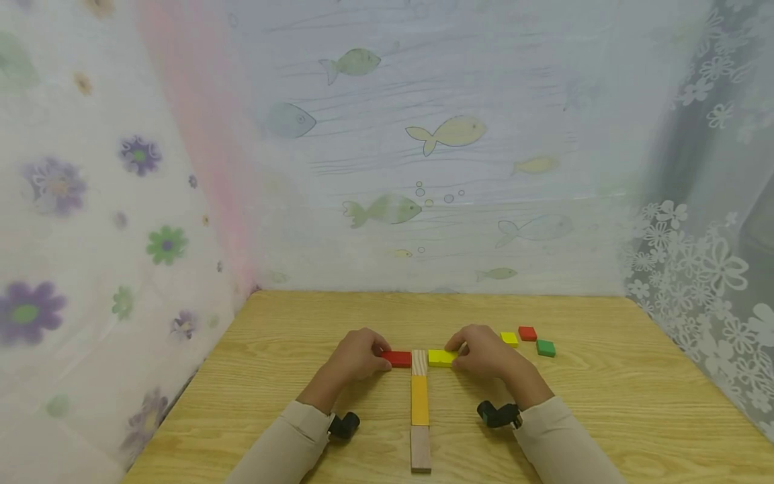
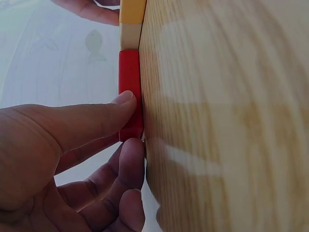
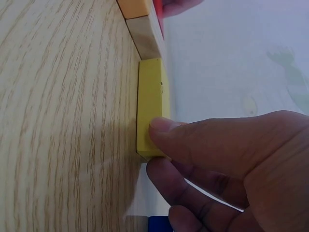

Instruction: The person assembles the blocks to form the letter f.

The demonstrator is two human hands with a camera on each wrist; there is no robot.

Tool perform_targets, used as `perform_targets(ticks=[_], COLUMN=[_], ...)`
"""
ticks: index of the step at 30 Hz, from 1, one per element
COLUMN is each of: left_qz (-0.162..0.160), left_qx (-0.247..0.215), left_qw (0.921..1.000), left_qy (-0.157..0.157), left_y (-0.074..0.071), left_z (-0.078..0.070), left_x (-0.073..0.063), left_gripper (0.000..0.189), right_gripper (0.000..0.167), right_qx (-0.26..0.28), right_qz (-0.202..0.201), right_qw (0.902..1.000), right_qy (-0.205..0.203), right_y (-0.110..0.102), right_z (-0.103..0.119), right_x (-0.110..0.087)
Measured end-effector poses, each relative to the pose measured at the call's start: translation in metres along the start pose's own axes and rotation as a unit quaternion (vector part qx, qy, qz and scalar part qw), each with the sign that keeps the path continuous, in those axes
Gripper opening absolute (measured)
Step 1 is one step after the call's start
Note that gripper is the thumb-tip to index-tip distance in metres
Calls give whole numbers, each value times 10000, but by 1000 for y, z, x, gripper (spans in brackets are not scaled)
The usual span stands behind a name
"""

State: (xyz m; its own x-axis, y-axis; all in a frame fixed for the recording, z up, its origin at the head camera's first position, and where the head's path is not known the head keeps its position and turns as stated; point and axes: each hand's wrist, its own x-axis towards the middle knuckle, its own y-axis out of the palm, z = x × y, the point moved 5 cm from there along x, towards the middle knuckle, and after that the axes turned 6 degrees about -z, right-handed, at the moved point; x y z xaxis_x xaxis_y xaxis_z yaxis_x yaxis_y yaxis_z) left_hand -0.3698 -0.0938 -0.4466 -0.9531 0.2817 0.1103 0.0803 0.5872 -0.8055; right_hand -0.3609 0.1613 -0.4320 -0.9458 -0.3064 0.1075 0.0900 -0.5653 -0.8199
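My left hand (image 1: 357, 356) pinches the outer end of a red block (image 1: 398, 359) lying flat on the table. In the left wrist view the thumb lies along the red block's side (image 2: 129, 72), with a fingertip at its near end. Opposite, my right hand (image 1: 484, 353) holds a yellow block (image 1: 441, 358) between thumb and fingers. Between the two sits a pale striped wooden block (image 1: 419, 363), topping a column that continues with an orange block (image 1: 419, 400) and a plain wooden block (image 1: 420, 449). Together they form a T shape.
Beyond the right hand lie a small yellow block (image 1: 509, 339), a red one (image 1: 527, 333) and a green one (image 1: 546, 348). A blue block (image 3: 159, 224) shows at the bottom of the right wrist view. Fish-patterned sheeting (image 1: 447, 255) hangs behind the wooden table (image 1: 290, 329).
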Motion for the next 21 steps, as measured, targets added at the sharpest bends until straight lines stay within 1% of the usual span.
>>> perform_targets(ticks=[8,14,21], left_qz=[-31,-47,-29], left_qx=[32,8,-36], left_qw=[10000,9999,9999], left_qy=[-79,-142,-108], left_y=[1,1,1], left_z=[2,1,1], left_x=[0,0,0], left_gripper=[25,26,27], right_gripper=[27,27,27], right_qx=[70,94,78], right_qz=[43,56,85], right_qw=[10000,9999,9999], right_qy=[28,-54,-101], right_y=[1,2,3], right_z=[0,-1,0], right_x=[0,1,3])
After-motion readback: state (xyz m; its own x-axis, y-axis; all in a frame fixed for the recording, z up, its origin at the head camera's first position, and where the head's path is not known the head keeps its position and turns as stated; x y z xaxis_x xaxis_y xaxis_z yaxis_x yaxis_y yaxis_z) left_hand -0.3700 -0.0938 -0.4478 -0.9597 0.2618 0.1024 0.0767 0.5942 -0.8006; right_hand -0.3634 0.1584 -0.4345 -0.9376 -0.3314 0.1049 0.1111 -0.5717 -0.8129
